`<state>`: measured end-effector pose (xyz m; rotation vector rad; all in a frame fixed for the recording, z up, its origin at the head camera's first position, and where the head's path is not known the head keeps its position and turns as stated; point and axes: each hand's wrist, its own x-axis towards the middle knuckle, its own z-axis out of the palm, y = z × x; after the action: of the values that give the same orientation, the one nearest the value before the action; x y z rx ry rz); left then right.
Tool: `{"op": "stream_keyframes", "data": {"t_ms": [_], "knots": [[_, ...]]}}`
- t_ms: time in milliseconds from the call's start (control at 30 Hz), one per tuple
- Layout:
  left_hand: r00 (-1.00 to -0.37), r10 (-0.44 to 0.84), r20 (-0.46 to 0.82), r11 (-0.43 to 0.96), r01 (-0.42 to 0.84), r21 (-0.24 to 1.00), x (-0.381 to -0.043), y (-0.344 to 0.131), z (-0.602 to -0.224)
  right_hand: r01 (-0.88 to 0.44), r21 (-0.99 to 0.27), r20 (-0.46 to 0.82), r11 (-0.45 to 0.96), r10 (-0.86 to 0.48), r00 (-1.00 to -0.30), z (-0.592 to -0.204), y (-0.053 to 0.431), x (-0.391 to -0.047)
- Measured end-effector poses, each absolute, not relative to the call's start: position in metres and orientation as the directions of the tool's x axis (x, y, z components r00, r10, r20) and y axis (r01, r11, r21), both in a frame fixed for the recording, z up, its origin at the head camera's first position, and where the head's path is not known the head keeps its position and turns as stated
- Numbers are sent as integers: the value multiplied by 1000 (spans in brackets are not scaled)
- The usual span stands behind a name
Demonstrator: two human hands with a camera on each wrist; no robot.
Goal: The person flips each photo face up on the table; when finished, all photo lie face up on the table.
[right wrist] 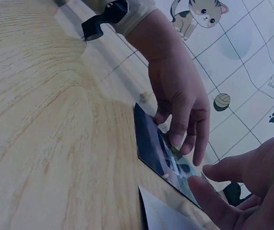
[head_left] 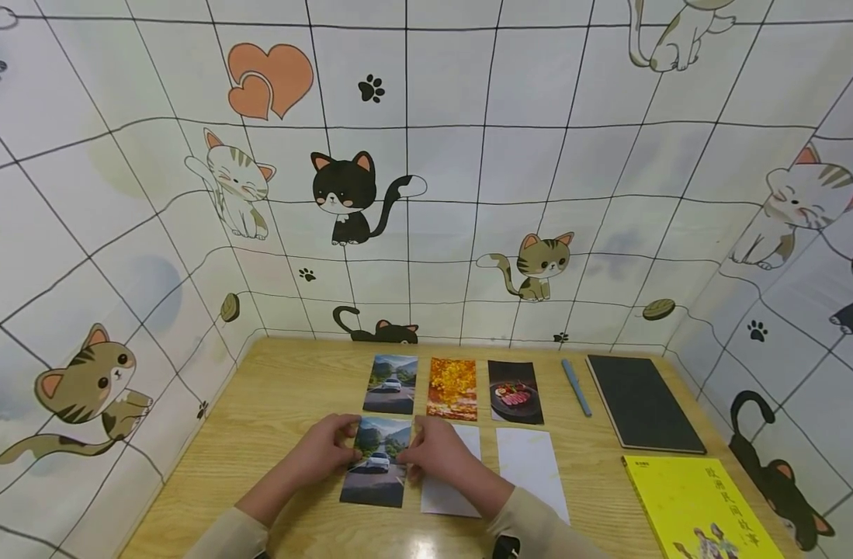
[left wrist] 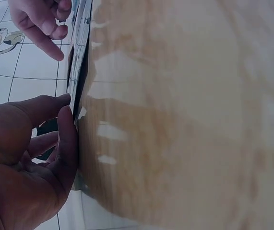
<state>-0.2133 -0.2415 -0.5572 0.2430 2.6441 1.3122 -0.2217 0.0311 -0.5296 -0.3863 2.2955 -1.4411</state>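
Note:
A photo card [head_left: 373, 489] with a white car on a mountain road lies in the near row on the wooden table. My left hand [head_left: 324, 450] pinches its left edge between thumb and fingers. At the opposite edge, my right hand [head_left: 443, 454] grips the card with thumb and forefinger. In the right wrist view the card [right wrist: 153, 143] spans both hands, low over the tabletop. Just behind it is a matching car photo [head_left: 390, 384]. A blank white card [head_left: 454, 497] is partly covered by my right hand and wrist.
An autumn-leaf photo [head_left: 452, 388] and a food photo [head_left: 515, 392] continue the back row. Another white card [head_left: 532, 470] lies to the right. Farther right are a blue pen [head_left: 576, 388], a black notebook [head_left: 646, 404] and a yellow book [head_left: 695, 505]. Cat-patterned walls [head_left: 440, 163] enclose the table.

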Motion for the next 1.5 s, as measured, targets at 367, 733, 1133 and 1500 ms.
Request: {"op": "stream_keyframes", "data": {"t_ms": [367, 733, 1133, 1500], "knots": [[-968, 248, -37, 649, 137, 748, -209, -238, -555, -41, -934, -136, 356, -457, -879, -523, 62, -221], [-883, 462, 84, 677, 413, 609, -198, -208, -534, -198, -858, -39, 473, -444, -895, -523, 121, -208], [-758, 652, -18, 685, 578, 443, -200, -164, -534, -509, -532, 37, 677, -582, -812, -532, 146, -200], [-690, 719, -83, 691, 699, 185, -204, -130, -541, -584, -411, 21, 700, -634, -773, -552, 154, -192]]}}
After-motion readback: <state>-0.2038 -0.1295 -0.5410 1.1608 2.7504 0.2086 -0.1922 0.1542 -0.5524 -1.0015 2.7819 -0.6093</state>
